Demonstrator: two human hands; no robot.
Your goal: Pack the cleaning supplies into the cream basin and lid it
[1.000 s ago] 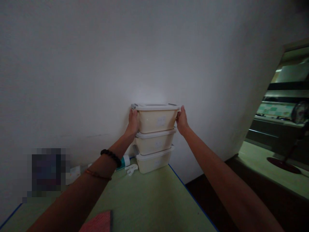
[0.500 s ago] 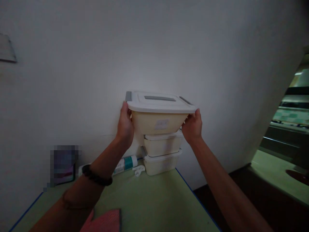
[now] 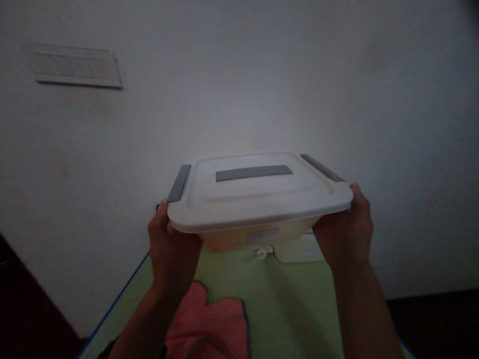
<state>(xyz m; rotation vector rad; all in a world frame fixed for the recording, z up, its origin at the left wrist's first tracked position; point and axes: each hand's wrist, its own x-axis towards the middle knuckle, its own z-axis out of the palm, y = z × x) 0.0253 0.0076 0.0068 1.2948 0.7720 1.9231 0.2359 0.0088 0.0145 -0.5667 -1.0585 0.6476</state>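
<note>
I hold a cream plastic storage box with a white lid and grey clips in the air above a green table. My left hand grips the box's left end under the lid rim. My right hand grips its right end the same way. The box is level and close to me, and it hides most of what stands behind it.
A pink cloth lies on the table near me. Behind the held box, part of another cream box and a small white object show by the white wall. A pale plate is fixed on the wall at upper left.
I have lifted the top box off the stack of three and drawn it toward me. The view has swung left, and the two remaining boxes are now mostly hidden behind it.
</note>
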